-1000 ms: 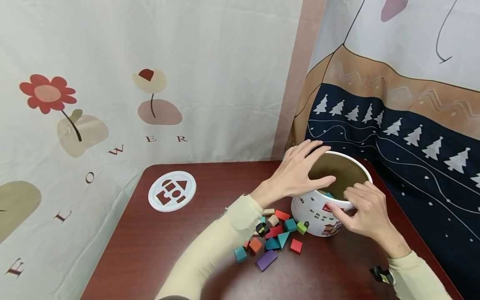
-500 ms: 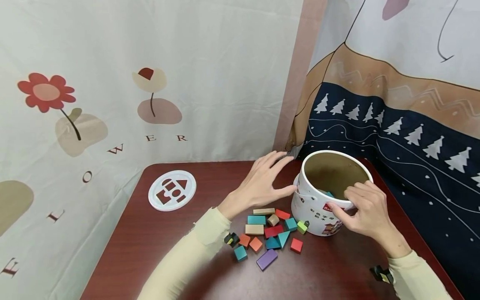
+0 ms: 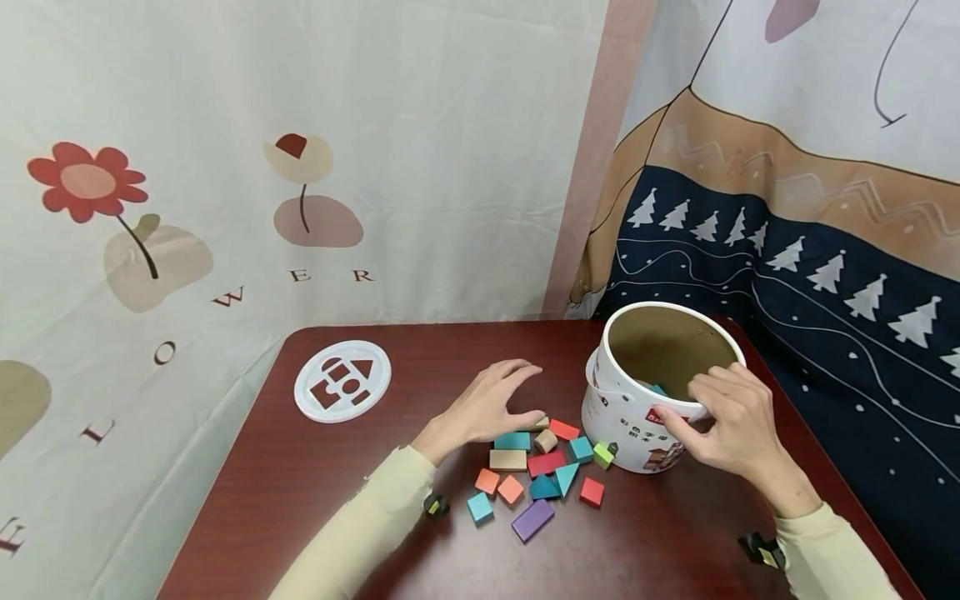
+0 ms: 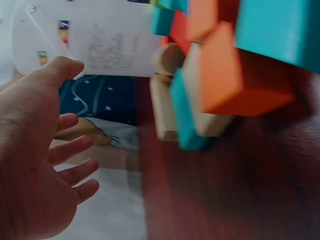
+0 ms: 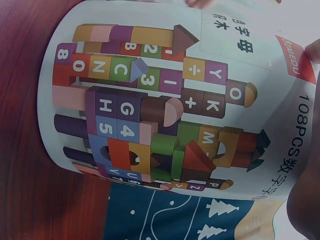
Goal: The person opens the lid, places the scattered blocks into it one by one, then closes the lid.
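A white bucket [image 3: 624,437] with printed block pictures stands on the right side of the table. My right hand [image 3: 738,421] holds its rim, thumb outside and fingers over the edge. A bit of teal [image 3: 658,389] shows inside; the rest of the contents is hidden. Left of the bucket lies a loose pile of toy blocks, among them a purple block [image 3: 533,521], a teal triangle [image 3: 567,478] and a wooden block [image 3: 507,460]. My left hand [image 3: 480,407] hovers at the pile's far left side, fingers extended and apart, holding nothing. Orange block [image 4: 220,75] looms close in the left wrist view.
A white lid [image 3: 378,379] with shaped cut-outs lies flat at the table's far left. Behind the table [image 3: 247,500] hangs a pale printed curtain [image 3: 450,167]; a dark blue tree-patterned one [image 3: 810,333] hangs along the right.
My left hand has moved away from the bucket's rim, leftward and down to the blocks. The right hand keeps its hold on the bucket, which has stayed in place.
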